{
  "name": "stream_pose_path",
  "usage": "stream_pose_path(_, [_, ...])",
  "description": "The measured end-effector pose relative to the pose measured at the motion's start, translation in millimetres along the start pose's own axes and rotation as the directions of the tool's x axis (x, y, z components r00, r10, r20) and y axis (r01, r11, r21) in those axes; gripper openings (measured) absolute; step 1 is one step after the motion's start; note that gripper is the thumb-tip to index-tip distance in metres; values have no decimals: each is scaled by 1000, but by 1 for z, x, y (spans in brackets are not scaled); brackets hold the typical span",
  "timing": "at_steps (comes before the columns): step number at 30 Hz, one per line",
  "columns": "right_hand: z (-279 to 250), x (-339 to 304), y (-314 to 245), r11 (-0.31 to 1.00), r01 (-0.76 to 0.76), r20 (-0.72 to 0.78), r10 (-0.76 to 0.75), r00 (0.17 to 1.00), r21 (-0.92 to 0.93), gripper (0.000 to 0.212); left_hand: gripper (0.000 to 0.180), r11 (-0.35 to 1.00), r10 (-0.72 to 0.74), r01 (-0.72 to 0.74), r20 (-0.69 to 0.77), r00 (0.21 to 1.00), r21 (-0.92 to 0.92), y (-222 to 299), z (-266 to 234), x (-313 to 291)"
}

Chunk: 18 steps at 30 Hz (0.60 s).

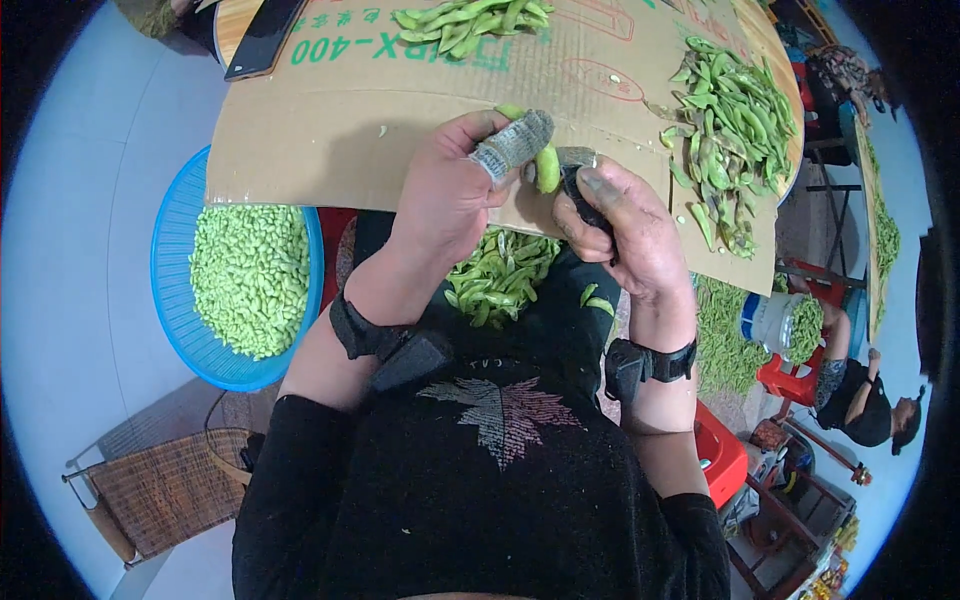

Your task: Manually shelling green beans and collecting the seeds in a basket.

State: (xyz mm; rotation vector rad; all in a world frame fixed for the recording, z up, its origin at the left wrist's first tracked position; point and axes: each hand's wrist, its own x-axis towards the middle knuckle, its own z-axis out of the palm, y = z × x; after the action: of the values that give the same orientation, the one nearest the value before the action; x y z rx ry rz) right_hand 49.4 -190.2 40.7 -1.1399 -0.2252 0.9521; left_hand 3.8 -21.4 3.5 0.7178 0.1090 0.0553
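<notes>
Black shirt [450, 530], printed with a pale leaf, lies nearest; beyond it, a boxy wrist strap [370, 335] on the left forearm might snag if the wrist twists. Over the near edge of a cardboard sheet [310, 145], the left hand [455, 180] pinches a green soybean pod [547, 170] beside a grey finger cover [525, 140]; loose cloth there could let the smooth skin slip. Close by, the right hand [630, 220] is clenched, thumb against dark finger wrapping [577, 190]; whether it also grips the pod I cannot tell. Too hard a squeeze could nip a fingertip or shoot a bean away. Below, loose pods [505, 275] on the lap could spill if the knees part, and a knock could tip the blue basin [180, 330] of shelled beans [250, 285]. Farther off, the cardboard appears to overhang the wooden tabletop [233, 22], so leaning on it could shift the pod heap [740, 120] and the phone [266, 38].
</notes>
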Motion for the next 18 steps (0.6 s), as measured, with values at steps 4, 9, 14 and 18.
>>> stream_pose_path(4, [0,1,5,1000,-6,8,6,1000,19,19,24,959,106,-108,23,994,261,-1,3,-2])
stream_pose_path(9, [2,-4,10,964,-83,55,72,996,252,17,21,979,70,-92,124,990,184,-6,-8,0])
stream_pose_path(14, [7,-5,12,924,-83,73,60,996,374,16,16,983,-157,170,175,972,-65,4,-4,1])
stream_pose_path(18, [11,-1,13,948,-16,-31,27,999,318,16,18,971,-160,185,164,973,-152,-8,-12,7])
